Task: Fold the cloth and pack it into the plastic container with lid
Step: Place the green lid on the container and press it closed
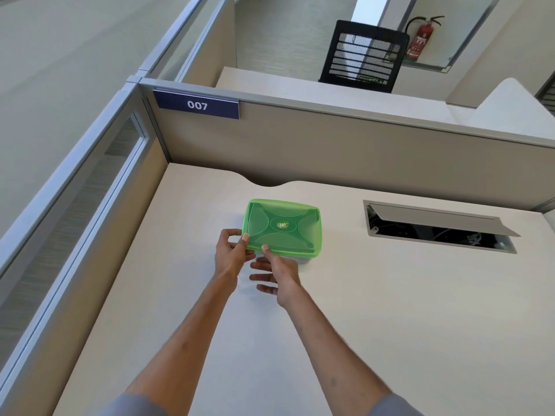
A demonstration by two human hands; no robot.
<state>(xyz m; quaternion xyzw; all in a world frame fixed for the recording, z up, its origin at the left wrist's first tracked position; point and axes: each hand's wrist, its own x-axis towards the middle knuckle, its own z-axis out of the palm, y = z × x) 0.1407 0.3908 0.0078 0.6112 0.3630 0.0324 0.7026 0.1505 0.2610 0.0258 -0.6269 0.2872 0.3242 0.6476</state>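
A rectangular plastic container (303, 257) stands on the desk (390, 310) with its translucent green lid (283, 226) on top. My left hand (232, 250) pinches the lid's near-left corner, thumb on top. My right hand (277, 273) presses its thumb on the lid's near edge, with the other fingers spread below beside the container. No cloth shows anywhere on the desk; whether one lies inside the container I cannot tell through the lid.
An open cable hatch (438, 226) with a raised flap is cut into the desk to the right. Beige partition walls (330, 151) close the desk at the back and left, with a "007" sign (196, 104). A black chair (363, 57) stands beyond.
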